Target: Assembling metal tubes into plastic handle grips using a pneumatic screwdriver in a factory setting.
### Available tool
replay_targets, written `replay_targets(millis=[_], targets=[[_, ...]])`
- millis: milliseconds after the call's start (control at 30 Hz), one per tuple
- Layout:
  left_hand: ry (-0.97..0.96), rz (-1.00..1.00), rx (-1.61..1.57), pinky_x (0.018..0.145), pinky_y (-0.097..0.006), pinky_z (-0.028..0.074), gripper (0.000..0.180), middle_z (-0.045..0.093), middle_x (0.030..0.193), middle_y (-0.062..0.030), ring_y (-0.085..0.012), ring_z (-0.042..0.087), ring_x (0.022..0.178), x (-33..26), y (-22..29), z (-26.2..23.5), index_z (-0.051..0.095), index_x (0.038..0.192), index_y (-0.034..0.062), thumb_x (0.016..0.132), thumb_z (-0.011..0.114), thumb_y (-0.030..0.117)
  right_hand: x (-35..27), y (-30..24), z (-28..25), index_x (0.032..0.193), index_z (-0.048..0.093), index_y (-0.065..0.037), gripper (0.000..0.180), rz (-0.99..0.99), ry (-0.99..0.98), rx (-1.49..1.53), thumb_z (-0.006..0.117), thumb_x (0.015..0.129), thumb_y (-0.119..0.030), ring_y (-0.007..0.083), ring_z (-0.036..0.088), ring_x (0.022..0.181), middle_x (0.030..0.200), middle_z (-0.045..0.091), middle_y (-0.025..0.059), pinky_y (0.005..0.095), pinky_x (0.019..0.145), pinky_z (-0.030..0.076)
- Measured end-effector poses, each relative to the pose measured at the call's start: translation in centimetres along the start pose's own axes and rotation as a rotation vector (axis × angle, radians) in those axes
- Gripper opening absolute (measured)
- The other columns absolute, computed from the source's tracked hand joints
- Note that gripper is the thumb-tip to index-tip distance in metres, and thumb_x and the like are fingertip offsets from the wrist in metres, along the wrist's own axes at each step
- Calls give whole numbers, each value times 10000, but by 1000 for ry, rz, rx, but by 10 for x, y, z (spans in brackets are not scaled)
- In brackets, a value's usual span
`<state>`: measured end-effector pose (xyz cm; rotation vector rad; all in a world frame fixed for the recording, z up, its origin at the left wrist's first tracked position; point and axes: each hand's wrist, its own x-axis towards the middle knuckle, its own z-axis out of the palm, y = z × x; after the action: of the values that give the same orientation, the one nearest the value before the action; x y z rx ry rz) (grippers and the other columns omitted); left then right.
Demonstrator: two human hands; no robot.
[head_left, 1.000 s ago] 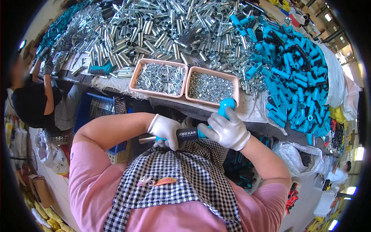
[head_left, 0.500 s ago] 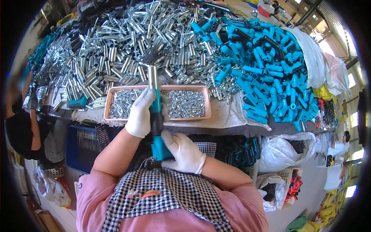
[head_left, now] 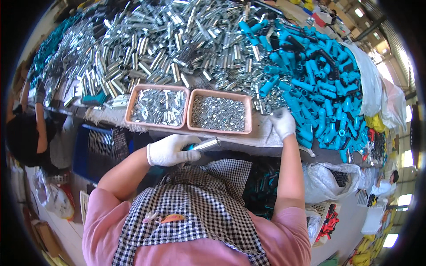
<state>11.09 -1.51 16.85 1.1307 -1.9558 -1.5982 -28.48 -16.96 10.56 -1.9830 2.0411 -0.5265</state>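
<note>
Wrapped in my gloved left hand (head_left: 171, 150) is a teal handle with a shiny metal tube (head_left: 207, 144); the tube's open end points right, and the palm covers most of the handle. My gloved right hand (head_left: 284, 126) reaches to the table's right part, where small metal pieces (head_left: 265, 103) meet the teal handles (head_left: 328, 84). Its fingertips are pinched together; whatever they grip is too small to name. Between the hands and the heap stand two pink trays: the left tray (head_left: 129, 108) holds short metal pins, the right tray (head_left: 219, 131) tiny metal parts.
A big heap of metal tubes (head_left: 151, 48) covers the table behind the trays. White sacks (head_left: 326, 181) and a crate of red parts (head_left: 329, 224) stand low on the right. At the left are a blue bin (head_left: 88, 153) and another person's arm (head_left: 41, 126).
My right hand has left the handle's lower end and moved out to the small metal pieces on the right. My left hand has lowered the handle, tipping its tube from upright to rightward.
</note>
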Motion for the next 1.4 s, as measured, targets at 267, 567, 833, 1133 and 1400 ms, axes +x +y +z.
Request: replay_targets(millis=[267, 567, 833, 1133, 1400], targets=[[-270, -211, -282, 494, -252, 483, 445, 615, 738, -48, -104, 578, 541, -5, -19, 17, 580, 1184, -12, 976, 550, 381, -131, -126, -41, 866, 662, -42, 176, -772, -144, 369, 724, 702, -22, 293, 664, 857, 920, 670, 122, 391, 785, 529], [-397, -87, -425, 500, -218, 443, 410, 591, 712, -13, -72, 544, 586, -40, -39, 35, 618, 1033, 27, 995, 520, 423, -176, -165, -18, 817, 648, -75, 209, -1145, -288, 504, 711, 623, -33, 317, 639, 746, 901, 649, 104, 414, 671, 534], [-525, -74, -669, 502, -205, 412, 389, 519, 679, 23, -53, 482, 571, -59, -63, 28, 627, 1017, 11, 1013, 501, 380, -177, -193, -10, 848, 655, -73, 281, -1381, -322, 536, 703, 574, -36, 287, 644, 773, 910, 637, 88, 395, 642, 542], [-396, 50, -420, 756, -316, 479, 400, 647, 874, -60, -145, 575, 801, -55, -73, 27, 652, 1059, -20, 988, 536, 355, -175, -196, -7, 884, 664, -79, 273, -1294, -358, 455, 717, 620, -33, 303, 652, 782, 932, 653, 101, 405, 667, 548], [281, 24, 808, 539, -422, 529, 342, 633, 726, -140, -305, 661, 610, -84, -24, 39, 601, 881, 64, 841, 650, 400, -174, -203, 3, 1061, 677, -9, 324, -573, -680, 429, 728, 785, -170, 266, 688, 749, 881, 692, 160, 347, 692, 544]])
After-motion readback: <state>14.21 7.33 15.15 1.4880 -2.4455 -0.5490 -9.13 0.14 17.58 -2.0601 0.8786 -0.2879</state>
